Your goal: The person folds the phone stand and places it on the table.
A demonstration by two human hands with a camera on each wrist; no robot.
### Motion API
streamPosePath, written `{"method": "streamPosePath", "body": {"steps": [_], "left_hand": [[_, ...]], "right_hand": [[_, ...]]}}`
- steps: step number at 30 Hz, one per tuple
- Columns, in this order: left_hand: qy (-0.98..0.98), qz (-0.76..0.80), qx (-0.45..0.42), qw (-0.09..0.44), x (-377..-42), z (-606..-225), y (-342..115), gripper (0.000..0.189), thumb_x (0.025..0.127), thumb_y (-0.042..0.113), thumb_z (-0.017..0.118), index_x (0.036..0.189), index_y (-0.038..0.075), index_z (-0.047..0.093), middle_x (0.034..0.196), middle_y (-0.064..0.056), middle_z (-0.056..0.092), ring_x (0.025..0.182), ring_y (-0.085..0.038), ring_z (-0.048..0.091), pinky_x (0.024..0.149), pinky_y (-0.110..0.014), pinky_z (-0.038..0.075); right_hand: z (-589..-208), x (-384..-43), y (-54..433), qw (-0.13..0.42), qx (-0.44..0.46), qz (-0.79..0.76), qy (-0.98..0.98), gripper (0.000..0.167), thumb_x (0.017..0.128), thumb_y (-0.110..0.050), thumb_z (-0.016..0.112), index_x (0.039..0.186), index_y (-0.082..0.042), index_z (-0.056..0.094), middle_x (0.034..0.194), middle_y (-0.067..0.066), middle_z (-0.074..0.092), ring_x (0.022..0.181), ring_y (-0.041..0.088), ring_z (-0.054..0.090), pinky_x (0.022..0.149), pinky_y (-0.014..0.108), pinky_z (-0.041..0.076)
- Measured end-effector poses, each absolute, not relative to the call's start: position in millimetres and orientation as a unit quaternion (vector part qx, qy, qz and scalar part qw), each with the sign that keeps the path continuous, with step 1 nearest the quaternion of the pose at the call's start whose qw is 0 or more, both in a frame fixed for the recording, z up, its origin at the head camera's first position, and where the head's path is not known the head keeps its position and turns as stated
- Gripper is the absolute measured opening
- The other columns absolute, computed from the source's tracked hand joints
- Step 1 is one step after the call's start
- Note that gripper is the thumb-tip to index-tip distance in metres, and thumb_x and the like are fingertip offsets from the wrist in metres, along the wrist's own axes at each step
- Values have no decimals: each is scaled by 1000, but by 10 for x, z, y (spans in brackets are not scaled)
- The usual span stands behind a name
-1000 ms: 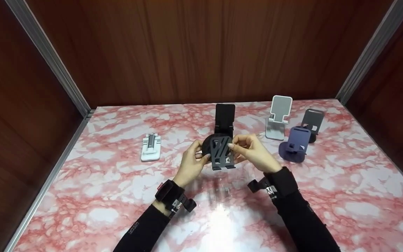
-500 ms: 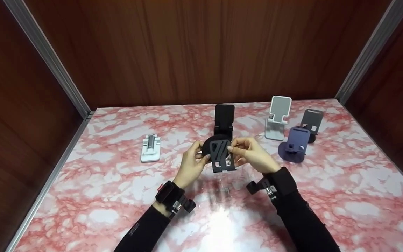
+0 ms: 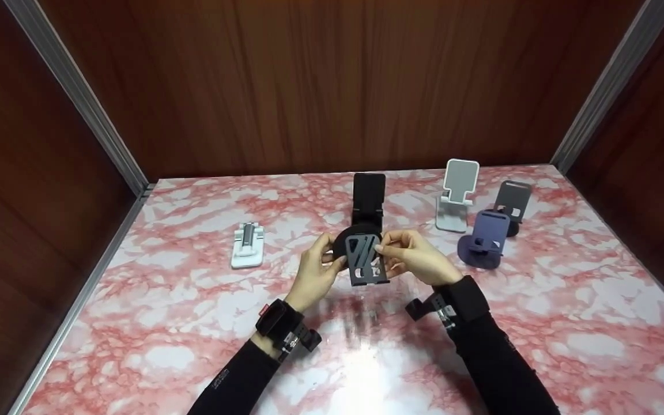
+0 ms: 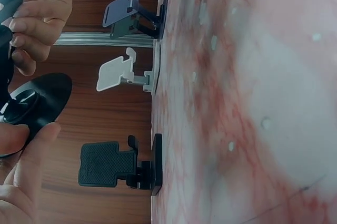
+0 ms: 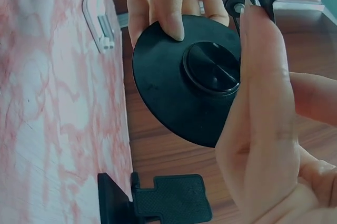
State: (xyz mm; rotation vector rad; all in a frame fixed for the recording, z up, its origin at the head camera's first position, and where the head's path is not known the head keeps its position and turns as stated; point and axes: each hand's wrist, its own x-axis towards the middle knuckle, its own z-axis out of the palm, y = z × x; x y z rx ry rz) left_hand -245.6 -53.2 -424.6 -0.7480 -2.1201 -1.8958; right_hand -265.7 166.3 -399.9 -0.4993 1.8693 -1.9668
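Both hands hold a black phone stand up in front of me, its slotted plate [image 3: 362, 248] facing my way in the head view. Behind the plate shows its round base disc [image 5: 160, 84], broad and dark in the right wrist view. My left hand [image 3: 316, 270] grips the disc's left edge between thumb and fingers. My right hand [image 3: 421, 259] pinches the plate's right edge, thumb in front. The joint between plate and disc is mostly hidden in the head view. In the left wrist view the disc [image 4: 55, 95] appears beside the left thumb and finger.
Behind the hands stands another black phone stand [image 3: 369, 191]. To the right are a white stand [image 3: 461, 176], a purple one [image 3: 490, 229] and a dark grey one [image 3: 512, 199]. A folded white stand [image 3: 246, 256] lies left on the marbled tabletop [image 3: 165, 311]. Wooden panels [image 3: 338, 86] enclose it.
The slotted plate has tilted and come slightly down, so more of the disc shows above it. Both hands keep their grip, with only slight movement.
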Motion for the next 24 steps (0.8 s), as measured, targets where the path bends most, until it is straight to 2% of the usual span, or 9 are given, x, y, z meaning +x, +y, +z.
{"method": "streamPosePath", "body": {"steps": [5, 11, 13, 15, 18, 21, 24], "left_hand": [[-706, -660, -243, 85, -2467, -4256, -545, 21, 83, -22, 57, 100, -12, 52, 98, -26, 64, 87, -42, 67, 76, -47, 58], [-695, -679, -227, 62, -2478, -4267, -558, 24, 82, -23, 55, 103, -12, 52, 99, -25, 64, 85, -40, 68, 75, -47, 58], [-690, -687, -222, 53, -2488, -4274, -560, 24, 82, -23, 55, 103, -12, 51, 99, -25, 64, 84, -39, 68, 75, -46, 58], [-685, -695, -215, 41, -2526, -4317, -559, 24, 82, -23, 55, 104, -13, 51, 100, -25, 64, 84, -37, 68, 74, -46, 58], [-679, -704, -207, 30, -2599, -4408, -556, 25, 82, -23, 55, 104, -12, 51, 99, -21, 65, 83, -34, 69, 74, -45, 59], [-673, -711, -201, 25, -2659, -4489, -550, 26, 82, -22, 55, 105, -11, 51, 97, -16, 64, 82, -30, 69, 72, -40, 59], [-667, -717, -200, 24, -2670, -4516, -546, 27, 83, -21, 56, 107, -11, 51, 96, -14, 64, 80, -27, 69, 72, -38, 60]], "right_hand": [[-3978, -2630, 1634, 138, -187, -667, 708, 13, 96, -4, 58, 84, 1, 58, 73, 5, 61, 64, 12, 61, 59, 31, 59], [-3939, -2592, 1567, 20, -176, -598, 781, 19, 91, -8, 68, 88, 5, 54, 83, 10, 58, 73, 25, 62, 56, 37, 59], [-3936, -2590, 1560, -8, -171, -585, 792, 24, 89, -10, 71, 94, 5, 53, 89, 13, 57, 78, 29, 61, 58, 38, 59], [-3940, -2595, 1565, -24, -174, -577, 798, 29, 88, -11, 73, 102, 5, 53, 96, 16, 58, 84, 32, 60, 65, 36, 59], [-3956, -2615, 1590, -14, -185, -575, 797, 37, 89, -13, 71, 115, 5, 54, 108, 20, 60, 94, 33, 60, 78, 37, 55], [-3978, -2637, 1618, 36, -188, -595, 781, 44, 91, -14, 69, 126, 7, 51, 114, 20, 61, 100, 31, 61, 88, 37, 52], [-4008, -2656, 1631, 97, -174, -630, 750, 49, 94, -14, 64, 133, 9, 46, 114, 19, 61, 102, 25, 62, 92, 40, 52]]}}
